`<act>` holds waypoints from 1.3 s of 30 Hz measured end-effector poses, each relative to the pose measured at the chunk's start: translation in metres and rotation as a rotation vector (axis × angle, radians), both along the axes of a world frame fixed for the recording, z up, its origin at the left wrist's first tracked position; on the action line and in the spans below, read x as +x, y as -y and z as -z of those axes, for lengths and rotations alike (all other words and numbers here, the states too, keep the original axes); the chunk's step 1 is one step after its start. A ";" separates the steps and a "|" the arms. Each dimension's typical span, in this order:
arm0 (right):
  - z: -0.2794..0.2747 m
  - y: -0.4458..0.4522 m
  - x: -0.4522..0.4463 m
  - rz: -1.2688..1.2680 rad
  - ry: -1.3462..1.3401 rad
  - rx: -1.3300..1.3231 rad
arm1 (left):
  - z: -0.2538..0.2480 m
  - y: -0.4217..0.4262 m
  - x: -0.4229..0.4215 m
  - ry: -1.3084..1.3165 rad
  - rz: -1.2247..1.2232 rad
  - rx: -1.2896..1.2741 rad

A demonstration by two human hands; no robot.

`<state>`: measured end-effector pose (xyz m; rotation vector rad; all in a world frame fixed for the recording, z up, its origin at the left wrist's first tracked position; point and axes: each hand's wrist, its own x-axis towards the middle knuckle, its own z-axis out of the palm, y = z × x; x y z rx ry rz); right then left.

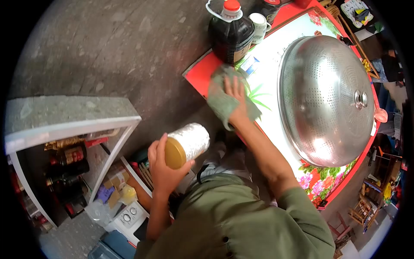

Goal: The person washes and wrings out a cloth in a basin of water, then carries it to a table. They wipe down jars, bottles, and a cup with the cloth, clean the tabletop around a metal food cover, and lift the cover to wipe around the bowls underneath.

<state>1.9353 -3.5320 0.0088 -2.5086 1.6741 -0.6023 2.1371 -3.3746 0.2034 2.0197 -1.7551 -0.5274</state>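
Note:
My left hand (166, 168) is wrapped around a foil-covered canister (194, 137) with a gold lid, held tilted in front of my body. Over the corner of the red-edged table (199, 78), my right hand (236, 97) presses on a grey-green cloth (221, 105); its fingers lie across the cloth and are slightly blurred. Just beyond the cloth stands a large dark bottle (228, 36) with a red cap and white handle. A big perforated metal dome cover (323, 103) with a knob sits on the table to the right.
A white mug (258, 26) stands beside the bottle. To the left is a shelf unit (73, 114) with dark bottles inside. Below it are a white appliance with dials (129, 218) and a blue bin (110, 247). Wooden chairs (364, 211) stand at the far right.

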 end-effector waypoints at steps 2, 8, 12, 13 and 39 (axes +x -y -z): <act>0.009 0.044 0.028 -0.036 -0.050 -0.028 | -0.003 -0.001 0.000 -0.021 -0.006 0.007; 0.013 0.094 0.054 -0.161 -0.040 -0.132 | -0.016 0.004 -0.005 0.007 0.019 -0.016; 0.007 0.048 0.026 -0.216 0.201 -0.038 | -0.011 0.034 -0.005 0.047 0.091 -0.094; 0.006 0.029 0.011 -0.243 0.229 -0.046 | -0.008 0.047 -0.004 0.080 0.122 -0.130; 0.000 -0.150 -0.148 0.169 0.157 0.008 | -0.152 -0.058 0.131 0.262 -0.385 -0.059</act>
